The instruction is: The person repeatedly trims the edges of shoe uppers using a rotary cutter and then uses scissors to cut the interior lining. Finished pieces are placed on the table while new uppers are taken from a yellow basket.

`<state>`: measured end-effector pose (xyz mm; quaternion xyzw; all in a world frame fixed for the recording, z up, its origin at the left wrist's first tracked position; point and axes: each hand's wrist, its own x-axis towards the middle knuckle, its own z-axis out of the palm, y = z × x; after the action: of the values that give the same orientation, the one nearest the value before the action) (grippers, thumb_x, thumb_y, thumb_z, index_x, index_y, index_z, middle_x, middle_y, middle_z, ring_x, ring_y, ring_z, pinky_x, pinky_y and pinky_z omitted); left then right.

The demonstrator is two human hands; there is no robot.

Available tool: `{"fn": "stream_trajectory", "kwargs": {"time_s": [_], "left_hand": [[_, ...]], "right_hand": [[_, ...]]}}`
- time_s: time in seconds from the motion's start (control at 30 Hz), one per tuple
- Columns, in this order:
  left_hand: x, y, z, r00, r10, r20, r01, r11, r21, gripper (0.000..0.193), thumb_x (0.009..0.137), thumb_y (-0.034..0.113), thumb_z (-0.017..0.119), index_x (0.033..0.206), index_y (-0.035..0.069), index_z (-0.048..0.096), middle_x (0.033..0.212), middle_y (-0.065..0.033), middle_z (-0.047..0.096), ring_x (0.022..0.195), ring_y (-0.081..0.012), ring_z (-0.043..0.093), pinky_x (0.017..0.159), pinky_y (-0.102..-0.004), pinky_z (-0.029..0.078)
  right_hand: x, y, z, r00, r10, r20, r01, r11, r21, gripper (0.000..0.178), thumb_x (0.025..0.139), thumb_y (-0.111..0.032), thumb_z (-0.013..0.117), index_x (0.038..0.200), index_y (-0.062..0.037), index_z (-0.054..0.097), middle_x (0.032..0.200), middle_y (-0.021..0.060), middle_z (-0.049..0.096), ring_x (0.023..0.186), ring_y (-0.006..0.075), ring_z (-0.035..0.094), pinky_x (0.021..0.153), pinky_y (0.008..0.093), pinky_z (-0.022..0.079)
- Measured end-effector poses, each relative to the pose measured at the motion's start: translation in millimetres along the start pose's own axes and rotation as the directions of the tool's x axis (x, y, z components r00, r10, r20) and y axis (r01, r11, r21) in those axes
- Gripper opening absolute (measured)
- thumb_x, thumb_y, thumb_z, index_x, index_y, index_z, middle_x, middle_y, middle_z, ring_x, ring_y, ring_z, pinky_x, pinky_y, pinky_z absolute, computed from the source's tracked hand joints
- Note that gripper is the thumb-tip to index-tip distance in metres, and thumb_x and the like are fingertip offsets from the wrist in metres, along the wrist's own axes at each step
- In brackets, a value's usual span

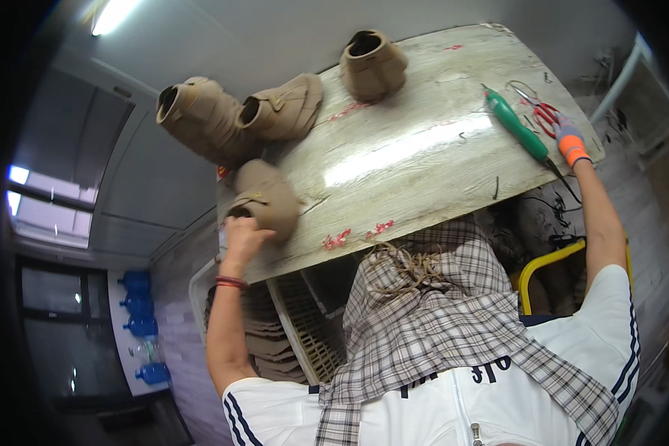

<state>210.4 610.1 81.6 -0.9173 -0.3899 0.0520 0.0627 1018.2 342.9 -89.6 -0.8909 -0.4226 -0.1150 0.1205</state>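
My left hand (244, 239) is at the back opening of a tan cap (264, 195), near the table's left edge. Its fingers are closed at the opening beside the cap's strap, thumb out to the side. On my right hand (570, 139) is a grey glove with an orange cuff. It reaches to the table's right side, its fingers on the red handles of scissors (545, 115); the grip is partly hidden. Just left of it lies a green corded hand tool (514, 121), its tip pointing away from me.
Behind the left cap are stacked tan caps (212, 119) and another group (293, 104). More caps (374, 67) stand at the table's far edge. Dark thread scraps and red marks dot the worn tabletop (424, 178). Below are a crate (316, 334) and a yellow metal frame (528, 279).
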Motion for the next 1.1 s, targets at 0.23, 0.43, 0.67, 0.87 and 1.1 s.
{"fn": "stream_trajectory", "kwargs": {"time_s": [0.23,0.43,0.67,0.87,1.1], "left_hand": [[26,157,-67,0.977,0.158,-0.14,-0.207,0.852,-0.481,0.03,0.073,0.017,0.073,0.101,0.008,0.069,0.096,-0.0107,0.068,0.092,-0.0302,0.057,0.082,-0.0378,0.047],[83,155,-73,0.875,0.036,-0.482,-0.389,0.644,-0.659,0.032,0.075,0.005,0.073,0.106,0.001,0.067,0.107,-0.0109,0.062,0.099,-0.0259,0.06,0.088,-0.0323,0.046],[69,110,-142,0.903,-0.224,-0.367,-0.266,0.38,-0.886,0.021,0.082,0.012,0.073,0.098,-0.001,0.068,0.086,-0.0013,0.069,0.078,-0.0068,0.057,0.076,-0.0238,0.047],[-51,67,-134,0.99,-0.138,-0.041,-0.128,-0.722,-0.68,0.032,0.095,0.023,0.057,0.111,-0.005,0.057,0.106,-0.0146,0.06,0.073,-0.0169,0.058,0.064,-0.0283,0.05],[-170,136,80,0.767,0.0,0.641,0.233,-0.932,-0.279,0.049,0.096,0.042,0.052,0.093,-0.006,0.057,0.089,-0.0186,0.06,0.069,-0.0219,0.059,0.058,-0.0296,0.052]], "right_hand": [[-14,-46,-30,0.989,0.034,0.147,-0.002,0.978,-0.209,0.042,0.086,-0.024,0.061,0.125,-0.0113,0.055,0.11,0.0178,0.064,0.099,0.0337,0.062,0.085,0.0445,0.049],[-6,-67,-41,0.947,0.128,0.296,-0.067,0.976,-0.206,0.039,0.073,-0.015,0.069,0.109,-0.0047,0.056,0.094,0.0208,0.067,0.089,0.0378,0.065,0.071,0.0442,0.052],[-2,-38,-21,0.879,0.293,0.377,-0.3,0.953,-0.04,0.051,0.064,-0.015,0.073,0.109,-0.0003,0.054,0.099,0.0254,0.064,0.09,0.0404,0.065,0.074,0.0409,0.053],[-15,-1,-38,0.933,0.264,0.246,-0.304,0.942,0.142,0.056,0.074,-0.021,0.07,0.122,0.0017,0.052,0.101,0.0248,0.065,0.092,0.0366,0.066,0.077,0.038,0.052],[-136,-166,-111,0.958,-0.272,-0.096,0.286,0.858,0.426,0.049,0.083,-0.009,0.064,0.128,-0.0021,0.049,0.111,0.0219,0.063,0.101,0.033,0.063,0.085,0.0348,0.049]]}}
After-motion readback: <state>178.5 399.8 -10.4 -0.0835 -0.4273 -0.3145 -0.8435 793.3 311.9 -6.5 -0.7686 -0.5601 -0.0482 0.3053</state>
